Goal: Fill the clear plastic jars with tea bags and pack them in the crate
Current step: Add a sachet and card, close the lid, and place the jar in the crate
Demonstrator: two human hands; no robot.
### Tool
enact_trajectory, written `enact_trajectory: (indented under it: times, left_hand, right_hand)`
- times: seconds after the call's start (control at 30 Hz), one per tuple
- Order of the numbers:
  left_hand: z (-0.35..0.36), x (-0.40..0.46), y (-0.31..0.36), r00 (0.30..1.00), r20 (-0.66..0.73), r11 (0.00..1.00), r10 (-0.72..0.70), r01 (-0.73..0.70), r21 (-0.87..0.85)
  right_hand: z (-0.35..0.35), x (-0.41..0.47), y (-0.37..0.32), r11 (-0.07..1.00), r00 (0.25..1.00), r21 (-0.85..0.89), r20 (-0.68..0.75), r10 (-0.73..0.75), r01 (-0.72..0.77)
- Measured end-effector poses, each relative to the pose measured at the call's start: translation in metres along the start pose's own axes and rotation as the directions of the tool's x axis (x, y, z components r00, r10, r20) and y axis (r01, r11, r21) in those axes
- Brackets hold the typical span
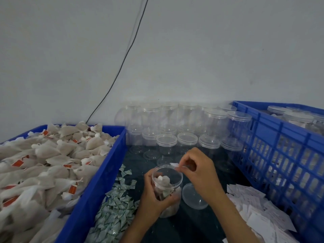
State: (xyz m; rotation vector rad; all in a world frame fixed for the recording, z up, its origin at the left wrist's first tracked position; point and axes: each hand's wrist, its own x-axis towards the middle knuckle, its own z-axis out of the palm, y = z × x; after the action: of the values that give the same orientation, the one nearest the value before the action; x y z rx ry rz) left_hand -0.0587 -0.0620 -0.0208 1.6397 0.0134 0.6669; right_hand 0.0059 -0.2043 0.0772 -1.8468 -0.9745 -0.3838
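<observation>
Clear plastic jar (166, 188) at 6 o'clock, low centre, upright on dark table (192, 223), mouth open, several tea bags (164, 180) inside. Left hand (154, 195) wrapped round jar's lower half, fingers curled across its front. Right hand (198, 171) just above and to 2 o'clock of jar rim, thumb and forefinger pinching small white slip (174, 164) over the mouth. Hands close together, not touching.

Lid (193, 195) lying flat on table at 3 o'clock of jar, just beside it.

Blue bin (98, 181) at 9 o'clock, heaped with loose bags (43, 163), pale mesh, red tags on strings. Strip of small greenish-white packets (117, 204) scattered on table between bin and jar, from 10 to 7 o'clock.

Empty lidded jars (175, 130) stacked two high at 12 o'clock against grey wall (192, 50). Black cable (126, 55) running down wall toward bin's far corner.

Blue slotted crate (280, 155) at 3 o'clock, lidded jars inside at its far end (298, 118); contents of those too blurred to read. Pile of white paper slips (259, 211) on table at 4 o'clock, against crate's near wall.
</observation>
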Motion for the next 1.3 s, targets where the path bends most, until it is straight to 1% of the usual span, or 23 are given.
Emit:
enact_trajectory:
  times: [0.1,0.2,0.27,0.33,0.37,0.47,0.57,0.67,0.7,0.8,0.83,0.87,0.93,0.97,1.0,1.03,1.1,1.13,1.17,1.2,1.23,1.27,1.3]
  left_hand:
    - [0.001,0.001,0.0,1.0,-0.005,1.0,0.007,-0.007,0.004]
    - [0.0,0.002,-0.003,1.0,0.003,1.0,0.006,-0.006,0.007]
    - [-0.001,0.003,-0.004,1.0,0.002,1.0,0.007,-0.008,0.015]
    - [-0.001,0.003,-0.005,1.0,0.011,1.0,-0.002,0.002,0.016]
    - [-0.001,0.003,-0.005,1.0,0.016,1.0,-0.006,0.006,0.019]
    - [-0.002,0.003,-0.004,0.999,0.023,1.0,-0.024,0.024,0.013]
    - [-0.003,0.003,-0.004,0.999,0.039,0.999,-0.038,0.038,0.0]
    - [-0.004,0.003,-0.006,0.999,0.035,0.999,-0.027,0.027,0.02]
    - [-0.003,0.003,-0.007,0.999,0.03,0.999,-0.018,0.017,0.033]
    - [-0.002,0.005,-0.012,1.0,0.002,0.999,0.007,-0.007,0.053]
    - [-0.002,0.005,-0.012,1.0,-0.009,0.998,0.012,-0.012,0.059]
    - [-0.001,0.006,-0.011,1.0,-0.01,0.998,0.018,-0.018,0.064]
    - [-0.002,0.005,-0.009,1.0,0.004,0.998,0.018,-0.018,0.06]
    - [-0.002,0.004,-0.008,1.0,0.008,0.998,0.013,-0.013,0.056]
    - [-0.003,0.003,-0.007,1.0,0.012,0.998,0.006,-0.007,0.055]
    - [-0.003,0.003,-0.005,1.0,0.016,0.999,-0.002,0.001,0.053]
    - [-0.003,0.001,-0.002,1.0,0.019,0.999,-0.01,0.009,0.047]
    - [-0.003,0.0,-0.001,1.0,0.019,0.999,-0.013,0.012,0.044]
    - [-0.003,-0.001,0.0,1.0,0.018,0.999,-0.016,0.015,0.043]
    - [-0.003,-0.002,0.001,1.0,0.016,0.999,-0.018,0.018,0.045]
    - [-0.004,-0.002,0.001,1.0,0.015,0.998,-0.019,0.018,0.053]
    - [-0.004,-0.002,0.001,1.0,0.018,0.998,-0.016,0.015,0.066]
    - [-0.004,-0.002,0.0,1.0,0.024,0.997,-0.013,0.011,0.08]
  right_hand:
    - [0.013,0.013,-0.004,0.969,0.978,-0.227,0.204,-0.047,0.094]
    - [0.026,0.022,-0.007,0.871,0.936,-0.441,0.348,-0.056,0.216]
    - [0.031,0.032,-0.015,0.82,0.897,-0.526,0.441,0.033,0.228]
    - [0.032,0.04,-0.024,0.771,0.816,-0.602,0.542,0.203,0.207]
    - [0.032,0.042,-0.028,0.758,0.784,-0.621,0.565,0.257,0.199]
    - [0.026,0.035,-0.038,0.78,0.798,-0.602,0.55,0.248,0.173]
    - [0.017,0.033,-0.052,0.783,0.749,-0.605,0.585,0.313,0.145]
    - [0.013,0.031,-0.057,0.802,0.76,-0.585,0.574,0.305,0.12]
    - [0.014,0.028,-0.057,0.809,0.75,-0.577,0.584,0.31,0.115]
    - [0.019,0.023,-0.055,0.785,0.641,-0.611,0.643,0.419,0.1]
    - [0.02,0.024,-0.054,0.784,0.617,-0.614,0.653,0.44,0.091]
    - [0.02,0.026,-0.054,0.786,0.608,-0.611,0.662,0.44,0.097]
    - [0.018,0.028,-0.054,0.773,0.612,-0.612,0.681,0.403,0.171]
    - [0.017,0.028,-0.053,0.769,0.639,-0.608,0.675,0.369,0.198]
    - [0.015,0.028,-0.052,0.785,0.688,-0.59,0.65,0.324,0.188]
    - [0.01,0.027,-0.05,0.82,0.748,-0.555,0.601,0.281,0.138]
    - [0.0,0.025,-0.04,0.893,0.879,-0.45,0.427,0.215,0.0]
    - [-0.005,0.022,-0.03,0.916,0.932,-0.399,0.311,0.186,-0.049]
    - [-0.007,0.017,-0.017,0.937,0.968,-0.336,0.188,0.169,-0.099]
    - [-0.009,0.011,-0.003,0.955,0.982,-0.256,0.072,0.175,-0.151]
    - [-0.007,0.003,0.011,0.963,0.979,-0.179,-0.016,0.204,-0.203]
    - [-0.004,-0.005,0.024,0.961,0.97,-0.133,-0.059,0.237,-0.243]
    - [0.0,-0.012,0.037,0.954,0.962,-0.126,-0.053,0.268,-0.272]
